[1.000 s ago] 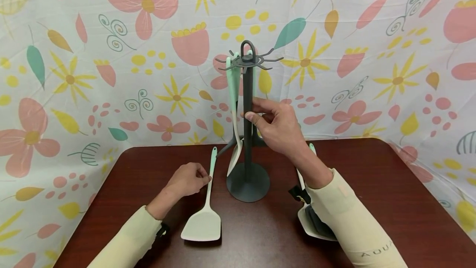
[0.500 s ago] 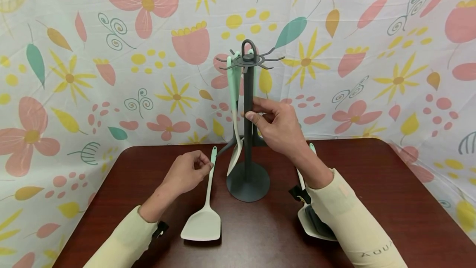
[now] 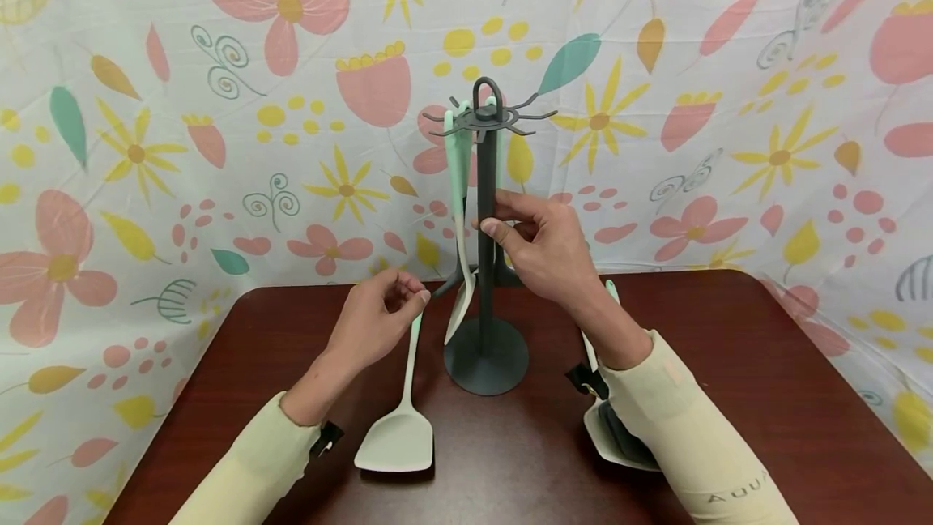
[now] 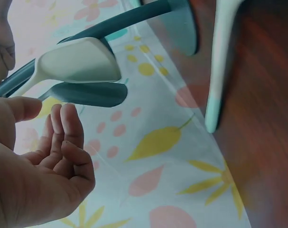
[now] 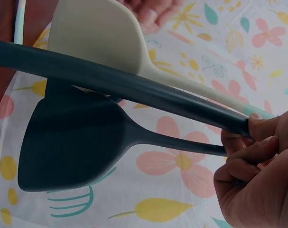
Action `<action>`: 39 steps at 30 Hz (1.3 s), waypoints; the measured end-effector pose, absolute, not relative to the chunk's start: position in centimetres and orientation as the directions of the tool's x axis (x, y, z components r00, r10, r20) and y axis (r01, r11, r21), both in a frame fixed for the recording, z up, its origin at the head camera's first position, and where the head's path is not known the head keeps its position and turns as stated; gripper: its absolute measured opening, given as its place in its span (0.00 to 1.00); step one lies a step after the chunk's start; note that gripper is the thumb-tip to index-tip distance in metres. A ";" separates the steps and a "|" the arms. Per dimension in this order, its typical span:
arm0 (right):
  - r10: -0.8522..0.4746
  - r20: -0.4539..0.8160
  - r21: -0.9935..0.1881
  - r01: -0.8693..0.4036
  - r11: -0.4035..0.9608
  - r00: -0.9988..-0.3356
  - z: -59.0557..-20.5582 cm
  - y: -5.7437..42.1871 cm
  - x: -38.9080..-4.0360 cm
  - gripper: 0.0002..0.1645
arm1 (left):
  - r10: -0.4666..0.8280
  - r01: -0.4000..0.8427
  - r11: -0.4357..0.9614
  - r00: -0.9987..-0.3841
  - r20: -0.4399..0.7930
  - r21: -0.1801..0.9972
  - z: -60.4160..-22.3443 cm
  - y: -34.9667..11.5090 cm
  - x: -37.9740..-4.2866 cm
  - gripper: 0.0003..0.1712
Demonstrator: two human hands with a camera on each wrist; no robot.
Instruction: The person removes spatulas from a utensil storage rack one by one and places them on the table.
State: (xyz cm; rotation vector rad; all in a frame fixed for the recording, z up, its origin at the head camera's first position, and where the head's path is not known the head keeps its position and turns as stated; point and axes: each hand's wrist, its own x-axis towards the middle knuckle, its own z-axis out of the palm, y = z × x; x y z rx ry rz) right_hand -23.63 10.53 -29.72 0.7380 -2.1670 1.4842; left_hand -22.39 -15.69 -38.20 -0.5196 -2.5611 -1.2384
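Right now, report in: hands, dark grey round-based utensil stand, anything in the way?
Right hand gripping stand. Left hand holding nothing. Stand upright. Possible obstruction: cream, mint-handled utensil hanging alongside.

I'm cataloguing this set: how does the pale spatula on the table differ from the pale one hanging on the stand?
The lying spatula rests flat; the hanging spatula hangs blade-down from the stand. In the head view, the lying spatula shows its broad face, while the hanging spatula appears nearly edge-on. Both have cream blades and mint-green handle ends.
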 end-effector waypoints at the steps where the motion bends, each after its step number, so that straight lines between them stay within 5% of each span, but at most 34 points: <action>1: -0.193 0.602 -0.718 -0.631 0.293 -0.775 -29.7 10.5 -23.6 0.21 | 0.215 0.439 0.559 -0.896 0.388 0.704 -38.1 -15.6 -22.6 0.03; 29: -0.188 0.612 -0.713 -0.639 0.290 -0.768 -29.9 10.5 -23.7 0.21 | 0.279 0.555 0.376 -0.832 0.480 0.742 -35.1 -12.6 -23.6 0.15; 39: -0.191 0.614 -0.708 -0.641 0.295 -0.766 -29.9 10.4 -23.6 0.20 | 0.290 0.568 0.336 -0.821 0.491 0.751 -35.0 -11.7 -23.9 0.11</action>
